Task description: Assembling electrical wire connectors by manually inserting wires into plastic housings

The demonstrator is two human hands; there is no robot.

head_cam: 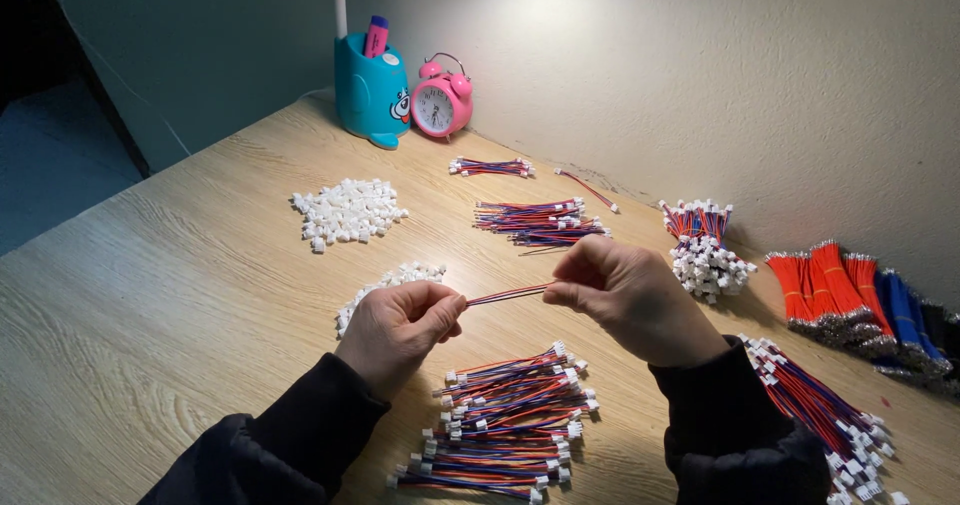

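Wooden table (180, 295), hands (400, 327) pinching wire (508, 294)

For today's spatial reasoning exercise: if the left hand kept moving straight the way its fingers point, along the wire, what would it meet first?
Probably the right hand, holding the other end of the red and blue wire that the left hand pinches.

Back by the wall, a blue pen holder (370, 90) stands just beside a pink twin-bell alarm clock (441, 104); bare red and blue wire bundles (860, 300) lie far right.
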